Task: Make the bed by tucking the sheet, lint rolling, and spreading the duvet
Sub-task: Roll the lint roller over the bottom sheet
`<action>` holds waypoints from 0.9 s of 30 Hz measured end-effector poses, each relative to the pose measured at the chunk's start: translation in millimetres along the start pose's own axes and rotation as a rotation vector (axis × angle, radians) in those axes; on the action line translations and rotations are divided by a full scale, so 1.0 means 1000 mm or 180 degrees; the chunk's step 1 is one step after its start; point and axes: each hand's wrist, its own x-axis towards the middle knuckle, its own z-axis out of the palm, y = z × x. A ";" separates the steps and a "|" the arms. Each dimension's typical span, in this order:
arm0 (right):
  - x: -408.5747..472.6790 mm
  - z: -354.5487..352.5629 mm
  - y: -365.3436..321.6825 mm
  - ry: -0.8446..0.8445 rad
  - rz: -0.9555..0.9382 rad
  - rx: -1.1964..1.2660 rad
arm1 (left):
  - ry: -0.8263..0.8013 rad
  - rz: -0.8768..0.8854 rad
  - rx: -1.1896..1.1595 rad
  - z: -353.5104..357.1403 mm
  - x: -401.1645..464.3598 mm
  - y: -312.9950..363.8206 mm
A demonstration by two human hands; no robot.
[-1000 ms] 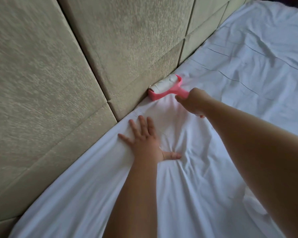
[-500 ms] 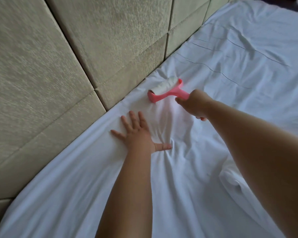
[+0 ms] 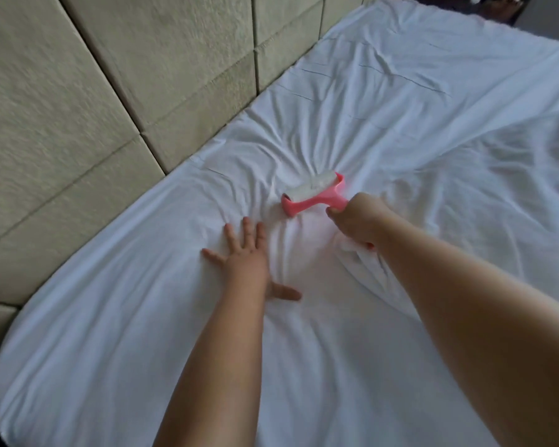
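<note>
Lint-roll stage, judging by scene: right hand [image 3: 355,221] clamped round handle of pink lint roller [image 3: 313,193], roll pressed on white sheet [image 3: 400,124], a bit out from headboard [image 3: 126,75]. Left hand [image 3: 247,256] flat on sheet, fingers apart, pinning cloth beside roller. Sheet looks on mattress w/ edge at headboard, tuck itself not visible; creases bunch round roller. Duvet not in view, so spreading prob. still left. Headboard: beige padded panels. Room dim, far corner dark, can't tell more.

The right hand [image 3: 355,221] has drawn the lint roller [image 3: 313,193] away from the headboard [image 3: 175,75], seemingly bunching the sheet [image 3: 400,124].
</note>
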 end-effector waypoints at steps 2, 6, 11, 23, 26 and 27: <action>-0.019 0.001 0.016 -0.0064 0.0007 0.0058 | -0.0016 0.0067 0.0117 0.007 -0.017 0.005; -0.048 -0.002 0.034 -0.0016 0.0002 0.0151 | -0.0070 0.0081 0.0156 0.009 -0.034 0.011; -0.051 -0.014 0.024 0.0189 -0.0076 0.0407 | -0.0142 0.0136 0.0188 0.010 -0.030 0.010; 0.008 -0.017 0.008 0.0408 0.1022 0.1436 | 0.0100 0.0513 0.0314 -0.035 0.044 0.014; 0.026 -0.021 0.008 0.0335 0.1171 0.1552 | 0.0230 0.0518 0.0371 -0.033 0.063 0.021; 0.033 -0.022 0.008 0.0343 0.1201 0.1559 | 0.0281 0.0535 0.0405 -0.033 0.068 0.022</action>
